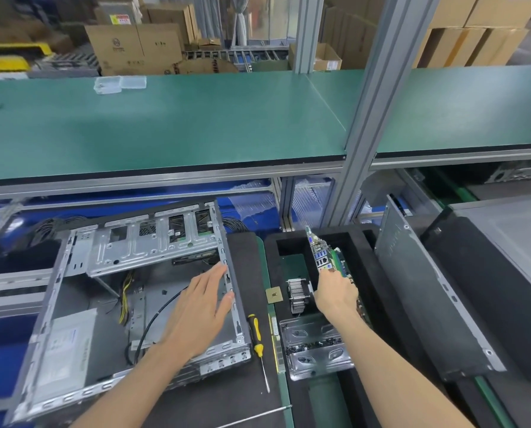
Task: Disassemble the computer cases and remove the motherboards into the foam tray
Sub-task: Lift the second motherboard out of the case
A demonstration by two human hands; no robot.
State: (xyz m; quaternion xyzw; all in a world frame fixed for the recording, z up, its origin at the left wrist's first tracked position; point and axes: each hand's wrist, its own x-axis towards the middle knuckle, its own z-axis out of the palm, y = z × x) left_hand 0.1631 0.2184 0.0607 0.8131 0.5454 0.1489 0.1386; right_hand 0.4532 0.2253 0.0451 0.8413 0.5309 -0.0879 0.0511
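Now one motherboard (327, 257) gripped edge-up in right hand (336, 293) over foam tray (390, 304); left hand (201, 304) flat, fingers straight, on one open case (153, 251).

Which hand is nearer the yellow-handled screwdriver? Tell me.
Left. The left hand rests at the case wall just beside the screwdriver; the right hand holds the motherboard over the foam tray, farther off.

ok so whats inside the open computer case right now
Inside the open computer case: a black cable, yellow wires and a silver drive cage. The left hand covers part of the floor.
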